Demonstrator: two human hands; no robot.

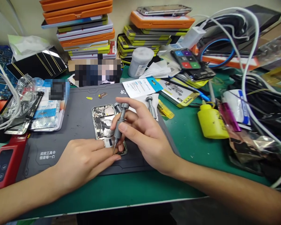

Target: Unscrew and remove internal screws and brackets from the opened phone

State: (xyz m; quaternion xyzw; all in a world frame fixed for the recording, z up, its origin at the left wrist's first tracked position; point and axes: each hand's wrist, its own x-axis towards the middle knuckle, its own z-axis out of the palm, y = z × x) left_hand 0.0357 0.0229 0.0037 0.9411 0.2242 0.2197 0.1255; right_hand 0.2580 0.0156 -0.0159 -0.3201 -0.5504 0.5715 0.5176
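Note:
An opened phone [102,120] with its insides exposed lies on a dark grey work mat [61,147]. My right hand [142,134] is closed around a grey precision screwdriver [119,125], held nearly upright with its tip down at the phone's near end. My left hand [84,161] rests on the mat with its fingers pressed on the phone's lower edge, right beside the tip. Two more grey screwdrivers [151,106] lie just behind my right hand.
Stacks of orange and yellow-edged cases [84,28] line the back wall. A yellow bottle [210,122], white cables [248,62] and bagged parts crowd the right side. A red device [4,159] and plastic bags sit at the left. The green table edge [121,203] runs close to me.

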